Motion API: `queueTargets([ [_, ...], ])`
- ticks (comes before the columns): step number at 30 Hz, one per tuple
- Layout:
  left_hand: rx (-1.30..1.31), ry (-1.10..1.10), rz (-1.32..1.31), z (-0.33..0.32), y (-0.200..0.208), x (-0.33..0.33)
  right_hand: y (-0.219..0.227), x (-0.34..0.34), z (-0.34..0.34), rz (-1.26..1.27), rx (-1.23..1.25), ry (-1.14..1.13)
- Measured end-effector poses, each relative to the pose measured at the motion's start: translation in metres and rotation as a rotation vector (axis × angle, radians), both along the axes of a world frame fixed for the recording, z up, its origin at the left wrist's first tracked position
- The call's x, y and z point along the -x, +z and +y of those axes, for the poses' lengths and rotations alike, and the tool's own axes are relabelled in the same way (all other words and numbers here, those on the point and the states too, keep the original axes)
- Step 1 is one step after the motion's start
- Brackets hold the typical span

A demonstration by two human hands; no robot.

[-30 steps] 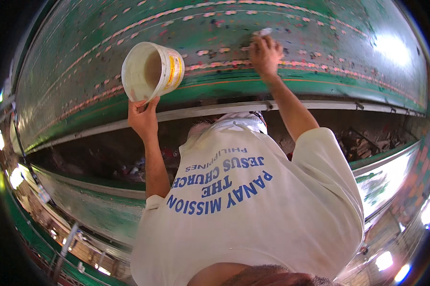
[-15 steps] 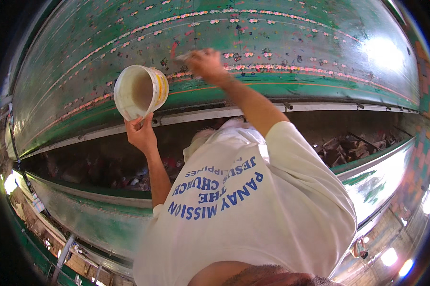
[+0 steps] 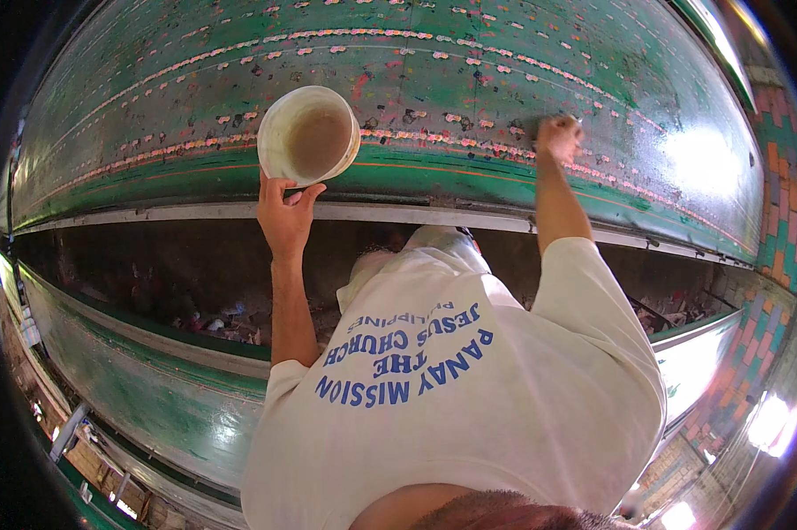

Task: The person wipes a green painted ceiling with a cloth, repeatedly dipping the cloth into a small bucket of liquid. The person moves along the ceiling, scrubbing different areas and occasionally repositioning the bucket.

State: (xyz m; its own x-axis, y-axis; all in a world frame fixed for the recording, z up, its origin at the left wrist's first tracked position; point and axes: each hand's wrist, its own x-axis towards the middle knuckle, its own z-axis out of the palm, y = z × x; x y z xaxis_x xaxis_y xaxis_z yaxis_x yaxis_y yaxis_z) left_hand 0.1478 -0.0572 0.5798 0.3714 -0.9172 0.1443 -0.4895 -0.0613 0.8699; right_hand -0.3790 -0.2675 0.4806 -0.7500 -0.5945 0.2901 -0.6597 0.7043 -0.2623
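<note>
A white plastic bucket (image 3: 276, 132) is tilted over the near part of a long green table (image 3: 416, 168), its mouth facing me. Greyish-brown matter lies inside; whether it is liquid or paste I cannot tell. My left hand (image 3: 283, 221) grips the bucket by its near edge, thumb and fingers closed. Farther right, my right hand (image 3: 559, 140) is closed low over the tabletop, reaching past a printed row of small pink and white flower shapes (image 3: 456, 140). Motion blurs it, and what it holds is too unclear to name.
A pale metal rail (image 3: 398, 214) runs along the table's near edge. Between it and a second green table (image 3: 177, 397) behind me lies a dark trough with scraps (image 3: 230, 322). A coloured brick-patterned wall (image 3: 774, 185) stands at the far right.
My right hand has swept right across the tabletop. My left hand and the bucket have shifted right, and the bucket's mouth now faces me more. My view has shifted slightly too.
</note>
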Motion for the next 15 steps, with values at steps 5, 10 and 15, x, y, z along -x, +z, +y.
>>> queueTargets([
  [5, 0.027, 0.01, -0.009, -0.011, 0.006, 0.015, -0.04, -0.132, -0.018, -0.125, 0.181, 0.838],
  [10, 0.164, 0.065, 0.016, -0.026, -0.011, 0.033, -0.014, -0.237, 0.008, -0.159, 0.172, 1.349],
  [15, -0.1, 0.141, -0.093, -0.061, -0.002, 0.059, -0.01, -0.121, -0.048, -0.065, 0.136, 1.257],
])
